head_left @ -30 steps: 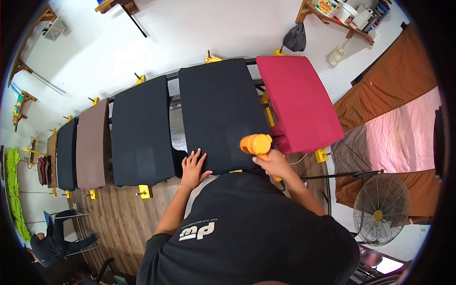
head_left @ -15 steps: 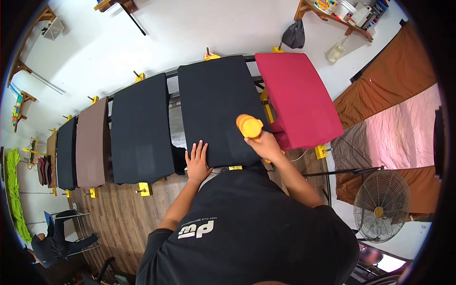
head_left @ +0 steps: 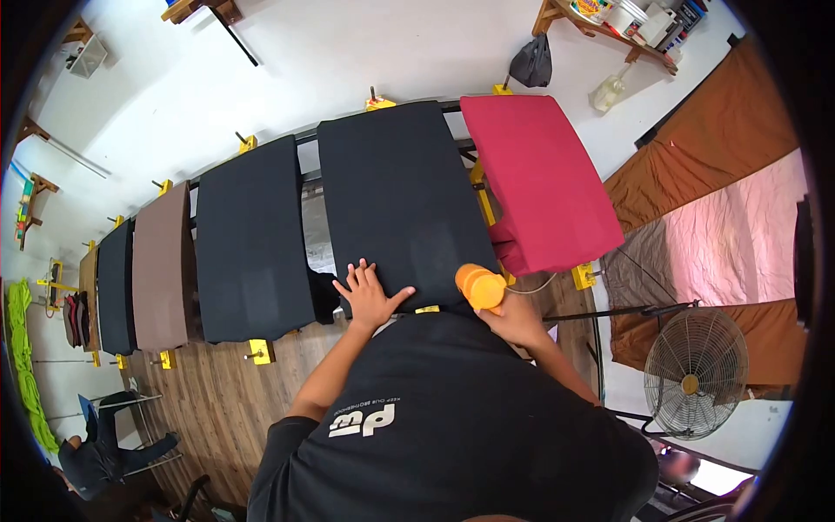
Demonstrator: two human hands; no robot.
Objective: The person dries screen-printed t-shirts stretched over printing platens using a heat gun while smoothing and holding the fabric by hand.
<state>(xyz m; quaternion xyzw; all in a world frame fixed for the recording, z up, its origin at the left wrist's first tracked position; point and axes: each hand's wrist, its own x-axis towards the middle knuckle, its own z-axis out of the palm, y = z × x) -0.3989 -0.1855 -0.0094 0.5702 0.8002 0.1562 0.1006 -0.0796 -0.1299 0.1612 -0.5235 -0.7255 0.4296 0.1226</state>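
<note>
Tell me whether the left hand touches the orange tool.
Apart: the head view plainly shows black fabric between the left hand and the orange tool.

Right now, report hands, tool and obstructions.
Left hand spread at black fabric, near-left corner. Right hand gripping orange tool. No loose object seen atop fabric.

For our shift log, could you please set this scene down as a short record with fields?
Left hand: spread on the near left corner of a black cloth-covered board
Right hand: gripping an orange handheld tool by that board's near right corner
Right of that board: red board
Left of that board: second black board, then brown board
Far right: fan
</note>
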